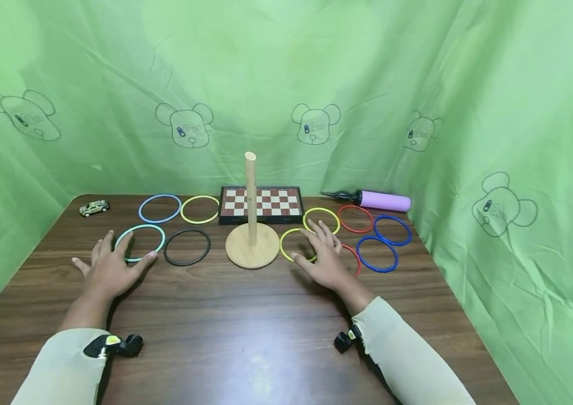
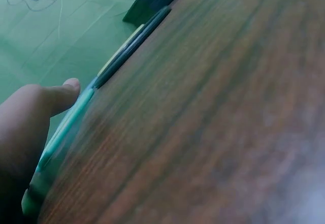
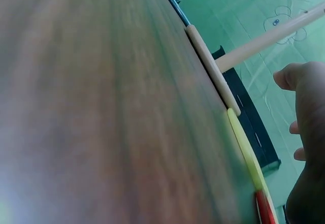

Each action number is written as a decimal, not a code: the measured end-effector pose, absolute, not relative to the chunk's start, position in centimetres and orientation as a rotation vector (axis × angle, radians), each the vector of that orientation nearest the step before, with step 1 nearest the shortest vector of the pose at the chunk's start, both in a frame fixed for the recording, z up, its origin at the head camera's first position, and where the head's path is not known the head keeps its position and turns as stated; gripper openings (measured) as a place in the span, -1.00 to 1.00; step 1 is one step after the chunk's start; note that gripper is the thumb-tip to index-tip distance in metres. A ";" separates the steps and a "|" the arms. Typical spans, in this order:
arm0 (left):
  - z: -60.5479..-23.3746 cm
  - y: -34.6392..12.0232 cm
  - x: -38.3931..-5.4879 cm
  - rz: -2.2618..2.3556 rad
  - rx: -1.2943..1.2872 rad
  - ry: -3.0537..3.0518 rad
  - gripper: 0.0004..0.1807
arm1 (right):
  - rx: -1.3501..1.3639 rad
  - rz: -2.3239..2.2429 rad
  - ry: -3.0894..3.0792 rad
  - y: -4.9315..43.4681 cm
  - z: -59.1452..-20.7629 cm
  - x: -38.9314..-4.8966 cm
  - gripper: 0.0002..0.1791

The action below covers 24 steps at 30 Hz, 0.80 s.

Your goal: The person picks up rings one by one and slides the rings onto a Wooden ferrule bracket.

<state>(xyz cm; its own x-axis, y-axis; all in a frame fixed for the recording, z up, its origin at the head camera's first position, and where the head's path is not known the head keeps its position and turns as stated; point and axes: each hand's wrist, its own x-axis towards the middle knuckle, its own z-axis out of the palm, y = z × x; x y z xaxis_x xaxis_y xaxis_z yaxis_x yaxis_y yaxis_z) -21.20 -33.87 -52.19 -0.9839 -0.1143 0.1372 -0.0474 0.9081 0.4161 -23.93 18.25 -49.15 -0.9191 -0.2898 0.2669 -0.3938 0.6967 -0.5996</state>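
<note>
My left hand (image 1: 114, 270) is spread over the near left part of a turquoise ring (image 1: 163, 243), its thumb by the ring's near edge. The left wrist view shows the thumb (image 2: 63, 96) beside that ring; whether they touch I cannot tell. My right hand (image 1: 328, 264) hovers with loosely bent fingers over a yellow ring (image 1: 283, 247), covering part of it and of a near red ring (image 1: 358, 261). Nothing shows in its grasp. Between the hands, a wooden peg (image 1: 251, 197) rises from a round wooden base (image 1: 238, 250).
Left of the base lie a black ring (image 1: 209, 247), a light blue ring (image 1: 139, 211) and another yellow ring (image 1: 183, 208). Blue rings (image 1: 396, 259) lie at the right. Behind are a checkered board (image 1: 281, 202), a purple hand pump (image 1: 384, 201) and a toy car (image 1: 94, 208).
</note>
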 end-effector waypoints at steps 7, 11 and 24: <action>-51.6 -33.8 -21.9 -0.596 0.084 -2.935 0.10 | 0.606 1.020 -2.765 16.6 -48.8 -25.9 -0.18; -51.4 -33.7 -21.9 -0.583 0.050 -2.909 0.08 | 0.626 1.008 -2.811 15.9 -48.7 -26.5 -0.19; -51.3 -29.4 -23.3 -0.523 -0.343 -2.903 0.14 | 0.751 0.889 -2.949 14.8 -48.7 -27.9 -0.15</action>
<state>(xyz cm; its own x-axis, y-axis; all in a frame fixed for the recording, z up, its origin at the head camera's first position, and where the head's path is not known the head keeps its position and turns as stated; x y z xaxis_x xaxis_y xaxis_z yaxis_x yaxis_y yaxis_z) -23.30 -29.42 -51.31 -0.9587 0.1941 0.2077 0.2544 0.9120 0.3219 -27.93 14.78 -48.67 -0.8875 -0.4484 0.1063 -0.4325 0.7308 -0.5282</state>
